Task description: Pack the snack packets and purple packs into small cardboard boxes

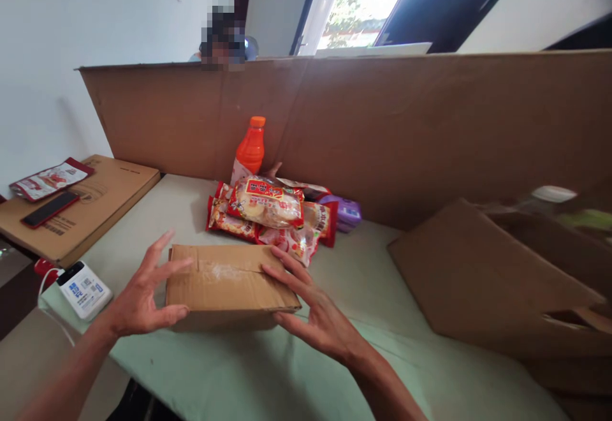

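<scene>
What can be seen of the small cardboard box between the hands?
The small cardboard box is plain brown, closed, its top flaps sealed with clear tape along the seam, slightly creased. It lies flat on the pale green table, in front of snack packets. The left hand touches its left end, the right hand its right edge, fingers spread.

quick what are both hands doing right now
Left hand: open, fingers spread, thumb against the cardboard box.
Right hand: open, fingertips on the box's right edge.
</scene>
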Available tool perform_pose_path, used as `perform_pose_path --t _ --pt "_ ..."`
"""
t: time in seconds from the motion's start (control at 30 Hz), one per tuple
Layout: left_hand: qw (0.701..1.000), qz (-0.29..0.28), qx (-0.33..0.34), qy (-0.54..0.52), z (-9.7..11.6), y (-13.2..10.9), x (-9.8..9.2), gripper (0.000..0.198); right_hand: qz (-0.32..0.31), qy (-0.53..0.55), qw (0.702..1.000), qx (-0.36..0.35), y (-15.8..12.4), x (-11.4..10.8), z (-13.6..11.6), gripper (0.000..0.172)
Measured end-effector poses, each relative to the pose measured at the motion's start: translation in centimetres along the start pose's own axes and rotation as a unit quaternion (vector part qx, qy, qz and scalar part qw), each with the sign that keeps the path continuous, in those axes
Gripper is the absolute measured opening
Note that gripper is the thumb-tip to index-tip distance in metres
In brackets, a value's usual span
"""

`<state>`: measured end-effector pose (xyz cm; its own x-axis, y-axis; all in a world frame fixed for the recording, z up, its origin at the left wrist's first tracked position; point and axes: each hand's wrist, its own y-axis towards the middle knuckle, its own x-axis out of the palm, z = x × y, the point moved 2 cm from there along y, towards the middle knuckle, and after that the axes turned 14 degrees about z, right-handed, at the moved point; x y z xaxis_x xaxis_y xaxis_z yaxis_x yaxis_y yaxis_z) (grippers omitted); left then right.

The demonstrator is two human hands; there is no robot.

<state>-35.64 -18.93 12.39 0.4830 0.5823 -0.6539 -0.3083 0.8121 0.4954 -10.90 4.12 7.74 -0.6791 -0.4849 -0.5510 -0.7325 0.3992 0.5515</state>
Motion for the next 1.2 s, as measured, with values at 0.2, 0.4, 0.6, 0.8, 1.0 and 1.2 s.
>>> perform_pose_path --t 0.2,0.4,0.6,0.8,1.0,1.2 --pt "0.989 -0.134 0.052 0.032 0.0 2.5 0.7 0.073 0.018 0.021 1.0 -0.001 -0.7 0.7 0.7 0.063" --pt "0.988 -0.143 0.052 0.034 0.7 1.4 0.7 0.088 0.03 -0.002 0.999 0.014 -1.9 1.3 0.6 0.064" --pt "0.995 -0.091 0.016 0.027 0.2 0.6 -0.4 0.089 -0.011 -0.05 0.998 0.025 -0.1 2.3 1.3 0.07" --pt "0.995 0.012 -0.039 0.089 -3.6 2.9 -6.1 0.074 -0.067 0.036 0.997 0.014 12.6 7.3 0.7 0.069" --pt "0.961 0.134 -0.073 0.23 -10.7 8.0 -13.6 0.067 -0.093 0.105 0.989 -0.037 30.3 16.1 -0.7 0.08" --pt "0.909 0.219 -0.125 0.331 -18.7 10.3 -16.2 0.066 -0.054 0.08 0.995 -0.015 38.2 26.6 -1.5 0.072"
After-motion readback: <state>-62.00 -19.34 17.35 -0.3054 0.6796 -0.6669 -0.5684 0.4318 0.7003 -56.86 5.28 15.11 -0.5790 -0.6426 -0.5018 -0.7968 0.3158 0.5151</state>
